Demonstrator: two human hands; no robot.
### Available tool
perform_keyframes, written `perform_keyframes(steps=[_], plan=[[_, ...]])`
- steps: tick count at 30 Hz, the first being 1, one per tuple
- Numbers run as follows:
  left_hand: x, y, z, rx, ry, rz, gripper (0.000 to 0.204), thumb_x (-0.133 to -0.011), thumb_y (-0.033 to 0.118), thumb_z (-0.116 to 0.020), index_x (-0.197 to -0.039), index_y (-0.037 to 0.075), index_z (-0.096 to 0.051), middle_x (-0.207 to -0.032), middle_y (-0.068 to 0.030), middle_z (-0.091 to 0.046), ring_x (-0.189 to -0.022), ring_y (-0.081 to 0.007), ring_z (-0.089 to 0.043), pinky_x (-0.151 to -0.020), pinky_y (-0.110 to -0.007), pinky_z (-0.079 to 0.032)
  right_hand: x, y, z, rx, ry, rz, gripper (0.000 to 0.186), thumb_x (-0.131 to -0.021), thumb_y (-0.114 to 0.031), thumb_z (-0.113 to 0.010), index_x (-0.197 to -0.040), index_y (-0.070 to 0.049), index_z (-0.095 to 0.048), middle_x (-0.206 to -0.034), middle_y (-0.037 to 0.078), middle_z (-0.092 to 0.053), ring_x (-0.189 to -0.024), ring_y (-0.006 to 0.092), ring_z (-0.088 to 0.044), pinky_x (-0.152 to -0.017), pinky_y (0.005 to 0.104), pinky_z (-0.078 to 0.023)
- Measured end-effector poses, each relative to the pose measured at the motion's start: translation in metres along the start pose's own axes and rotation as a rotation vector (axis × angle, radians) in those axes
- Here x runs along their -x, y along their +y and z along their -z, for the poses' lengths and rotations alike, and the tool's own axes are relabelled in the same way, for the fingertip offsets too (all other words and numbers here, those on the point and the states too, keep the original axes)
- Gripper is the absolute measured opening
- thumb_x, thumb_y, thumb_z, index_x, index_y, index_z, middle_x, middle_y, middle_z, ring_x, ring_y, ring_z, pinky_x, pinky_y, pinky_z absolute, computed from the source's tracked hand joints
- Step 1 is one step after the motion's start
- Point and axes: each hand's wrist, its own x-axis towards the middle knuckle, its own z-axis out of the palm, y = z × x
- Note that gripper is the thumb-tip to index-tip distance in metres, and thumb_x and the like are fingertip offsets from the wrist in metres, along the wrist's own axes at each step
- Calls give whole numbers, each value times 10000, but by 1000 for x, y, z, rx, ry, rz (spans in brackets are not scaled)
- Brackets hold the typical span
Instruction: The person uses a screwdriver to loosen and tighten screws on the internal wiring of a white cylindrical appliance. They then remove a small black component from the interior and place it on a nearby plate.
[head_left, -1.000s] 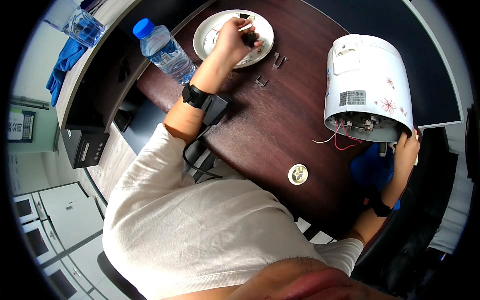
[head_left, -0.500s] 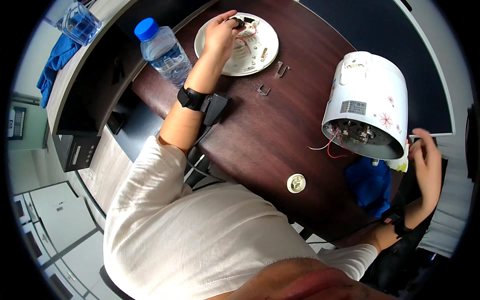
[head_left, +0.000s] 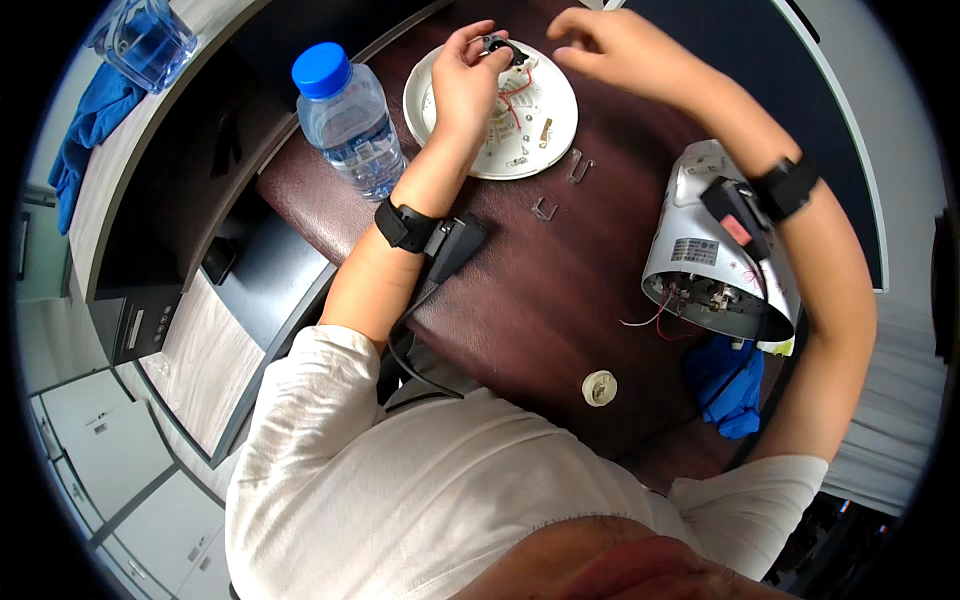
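My left hand (head_left: 466, 95) is over the far part of a round white plate-like base (head_left: 555, 105), its fingers closed on a small black part (head_left: 512, 50). Thin red wires (head_left: 517, 92) and several small screws and metal bits lie on the base, among them a brass-coloured strip (head_left: 546, 132). Just beyond the base's right edge, my right hand (head_left: 610, 45) hangs with bent fingers, thumb apart, holding nothing visible. My right forearm passes over a white, flower-printed appliance body (head_left: 665, 235). It lies tilted, its open end toward me, with red and white wires hanging out.
A blue-capped water bottle (head_left: 350, 125) stands left of the base. Two metal clips (head_left: 580, 167) lie on the brown table. Nearer are a cream round knob (head_left: 599, 388) and a blue cloth (head_left: 725, 385). A cable (head_left: 425, 385) hangs from my left wrist device.
My right hand has swung from beside the appliance body up and left to the base's far right. My left hand still grips the black part, now more visible. The view has shifted slightly.
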Motion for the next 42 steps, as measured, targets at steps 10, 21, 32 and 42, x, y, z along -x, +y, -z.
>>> perform_keyframes(steps=[10,21,32,42], plan=[[7,6,-4,41,-72,81,395,-882,-9,-524,-1265,-70,-451,-1128,-131,-609,-955,-160,-614,-829,-252,-504,-37,19,-42,-386,-132,-235,226,-873,-174,-578,-1007,6,-602,-791,66,-649,-636,129,-655,-508,267,-516],[2,8,1,-2,-82,86,287,-877,48,-593,-1128,-85,-552,-1010,-143,-627,-834,-186,-654,-776,-253,-534,-26,37,-44,-722,-180,-436,312,-915,-230,-538,-1104,16,-576,-896,89,-634,-726,145,-660,-536,243,-525],[3,-3,7,-647,-251,-200,280,-840,211,-626,-1012,-11,-620,-899,-153,-656,-797,-248,-651,-714,-346,-520,-13,41,-18,-598,-109,-402,383,-888,-351,-609,-996,14,-654,-701,51,-632,-543,85,-584,-451,213,-464],[80,26,-26,-1643,-456,-372,606,-688,552,-694,-924,-5,-674,-984,-154,-615,-994,-314,-530,-790,-418,-439,99,-17,85,-289,61,-500,359,-904,-367,-568,-1071,-58,-643,-774,-2,-619,-604,52,-591,-441,177,-406]])
